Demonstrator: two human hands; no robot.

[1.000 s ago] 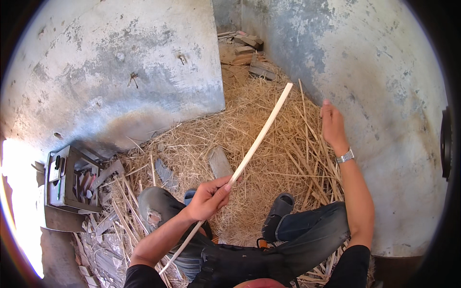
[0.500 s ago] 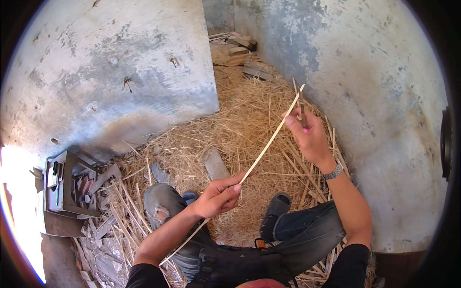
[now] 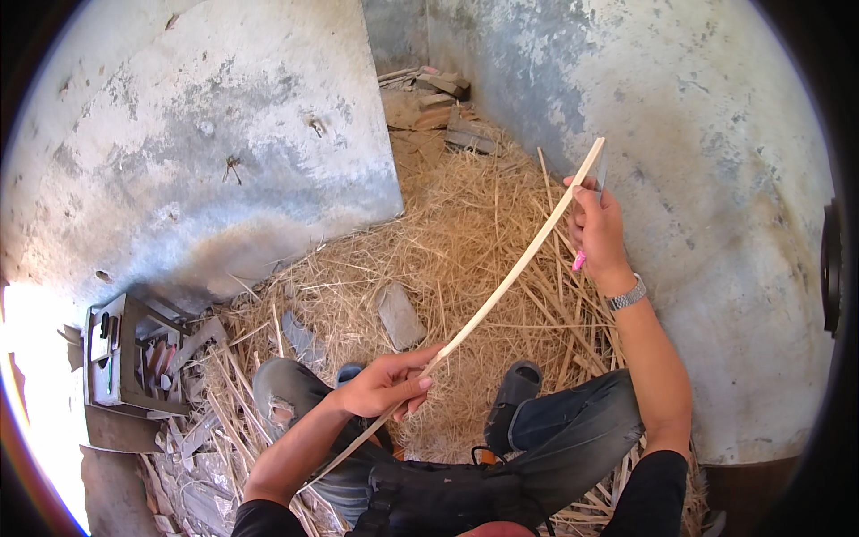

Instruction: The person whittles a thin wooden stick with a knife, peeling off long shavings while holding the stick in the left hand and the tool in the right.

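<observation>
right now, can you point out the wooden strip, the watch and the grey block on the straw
Wooden strip [image 3: 501, 294]: head view, bare middle of its length.
Watch [image 3: 626, 294]: head view, its metal band.
Grey block [image 3: 402, 317]: head view, its flat top face.

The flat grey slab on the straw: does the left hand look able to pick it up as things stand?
Probably not at once: the left hand grips the pale strip between thumb and fingers, though the slab lies mostly uncovered.
</observation>
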